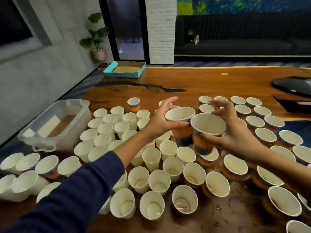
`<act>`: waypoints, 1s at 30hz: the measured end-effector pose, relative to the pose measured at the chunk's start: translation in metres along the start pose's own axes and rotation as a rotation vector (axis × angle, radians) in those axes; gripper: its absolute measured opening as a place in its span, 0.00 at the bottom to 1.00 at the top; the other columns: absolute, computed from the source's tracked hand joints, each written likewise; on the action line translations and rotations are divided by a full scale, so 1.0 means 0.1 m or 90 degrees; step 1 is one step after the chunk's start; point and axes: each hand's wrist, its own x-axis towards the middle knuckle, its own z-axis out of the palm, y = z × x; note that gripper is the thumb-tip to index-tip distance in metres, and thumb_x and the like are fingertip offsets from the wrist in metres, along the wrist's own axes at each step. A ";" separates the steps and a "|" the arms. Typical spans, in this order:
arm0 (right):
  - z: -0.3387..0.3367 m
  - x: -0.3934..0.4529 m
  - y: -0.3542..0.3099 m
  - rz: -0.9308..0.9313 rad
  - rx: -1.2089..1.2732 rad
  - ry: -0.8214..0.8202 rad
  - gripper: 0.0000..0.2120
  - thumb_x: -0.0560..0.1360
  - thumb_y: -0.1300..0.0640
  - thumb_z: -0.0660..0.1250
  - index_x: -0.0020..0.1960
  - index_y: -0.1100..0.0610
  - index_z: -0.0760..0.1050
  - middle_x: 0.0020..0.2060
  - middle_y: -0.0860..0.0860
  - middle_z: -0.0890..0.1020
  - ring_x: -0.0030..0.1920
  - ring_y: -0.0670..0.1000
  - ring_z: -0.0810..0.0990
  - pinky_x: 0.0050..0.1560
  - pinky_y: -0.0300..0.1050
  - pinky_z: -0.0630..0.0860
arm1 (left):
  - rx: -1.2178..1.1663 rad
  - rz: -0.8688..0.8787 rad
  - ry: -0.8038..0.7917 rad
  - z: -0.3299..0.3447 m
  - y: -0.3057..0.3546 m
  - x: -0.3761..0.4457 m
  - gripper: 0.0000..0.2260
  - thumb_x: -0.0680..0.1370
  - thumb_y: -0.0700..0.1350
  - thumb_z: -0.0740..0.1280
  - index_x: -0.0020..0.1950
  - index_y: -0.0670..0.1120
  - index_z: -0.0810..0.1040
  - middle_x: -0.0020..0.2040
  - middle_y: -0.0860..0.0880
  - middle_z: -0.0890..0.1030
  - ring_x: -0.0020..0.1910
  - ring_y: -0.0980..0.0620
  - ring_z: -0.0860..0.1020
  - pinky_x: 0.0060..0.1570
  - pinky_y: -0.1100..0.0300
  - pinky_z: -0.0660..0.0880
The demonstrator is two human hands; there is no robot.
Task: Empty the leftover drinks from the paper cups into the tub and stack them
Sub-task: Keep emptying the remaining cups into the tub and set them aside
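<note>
The left hand [158,121] holds a paper cup [180,126] above the middle of the tabletop [202,81]; its fingers are curled around the cup's orange and blue wall, with the thumb raised behind the rim. The right hand [234,133] holds a second cup [206,132] just beside the first, and the two rims touch. The right thumb presses the cup's side below the rim, while the other fingers [218,105] are spread apart above the far rim. Both cups are upright, slightly tilted toward the camera, and their insides look empty.

Under the hands many more paper cups [151,158] stand open on the tabletop, from the left edge to the right edge; several near the front edge have a little brown drink at the bottom. A clear plastic tub [80,113] stands at the left edge of the tabletop, with brown liquid inside. At the far left corner lies a shallow teal cardboard box [124,69]. A dark device [292,86] sits at the right edge.
</note>
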 end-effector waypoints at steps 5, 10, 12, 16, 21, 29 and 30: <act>0.53 0.44 -0.38 -0.006 0.223 0.032 0.41 0.58 0.45 0.72 0.67 0.46 0.57 0.54 0.42 0.70 0.53 0.36 0.72 0.44 0.25 0.74 | -0.186 -0.062 0.096 -0.63 -0.14 -0.20 0.23 0.66 0.48 0.77 0.58 0.49 0.74 0.52 0.52 0.80 0.52 0.54 0.79 0.45 0.64 0.77; 1.21 0.90 -0.77 0.025 0.323 0.019 0.42 0.59 0.44 0.73 0.68 0.48 0.61 0.57 0.40 0.70 0.56 0.42 0.73 0.48 0.33 0.76 | -0.258 -0.084 0.243 -1.31 -0.28 -0.42 0.28 0.61 0.51 0.78 0.58 0.50 0.73 0.56 0.46 0.79 0.58 0.49 0.77 0.51 0.59 0.77; 1.51 1.07 -0.93 0.056 0.367 -0.011 0.40 0.57 0.42 0.74 0.66 0.50 0.65 0.59 0.45 0.73 0.57 0.45 0.75 0.52 0.39 0.77 | -0.257 -0.072 0.300 -1.59 -0.36 -0.51 0.37 0.56 0.55 0.76 0.62 0.48 0.71 0.59 0.44 0.78 0.60 0.47 0.76 0.53 0.58 0.76; 2.10 1.38 -1.27 0.065 0.455 -0.073 0.23 0.60 0.43 0.72 0.52 0.47 0.72 0.48 0.43 0.79 0.48 0.42 0.79 0.42 0.35 0.76 | -0.237 -0.072 0.374 -2.19 -0.54 -0.70 0.35 0.57 0.54 0.78 0.62 0.51 0.71 0.60 0.44 0.78 0.61 0.46 0.76 0.59 0.51 0.76; 2.81 1.72 -1.56 0.078 0.433 -0.079 0.29 0.68 0.47 0.74 0.63 0.50 0.64 0.55 0.46 0.76 0.54 0.46 0.76 0.44 0.34 0.74 | -0.062 -0.101 0.467 -2.86 -0.74 -0.90 0.27 0.70 0.41 0.75 0.65 0.46 0.67 0.60 0.46 0.76 0.61 0.48 0.74 0.60 0.52 0.75; 3.45 2.11 -1.78 0.027 0.249 -0.134 0.33 0.70 0.49 0.74 0.68 0.55 0.61 0.59 0.49 0.73 0.54 0.47 0.73 0.44 0.34 0.75 | 0.291 -0.262 0.407 -3.76 -1.28 -1.16 0.34 0.67 0.47 0.78 0.66 0.47 0.63 0.59 0.47 0.73 0.60 0.47 0.73 0.55 0.52 0.76; 3.51 2.15 -1.79 0.018 0.223 -0.143 0.34 0.70 0.50 0.75 0.68 0.55 0.61 0.61 0.50 0.74 0.55 0.47 0.73 0.47 0.36 0.75 | 0.332 -0.282 0.399 -3.84 -1.34 -1.20 0.33 0.67 0.48 0.78 0.65 0.48 0.63 0.58 0.47 0.73 0.59 0.46 0.73 0.55 0.49 0.76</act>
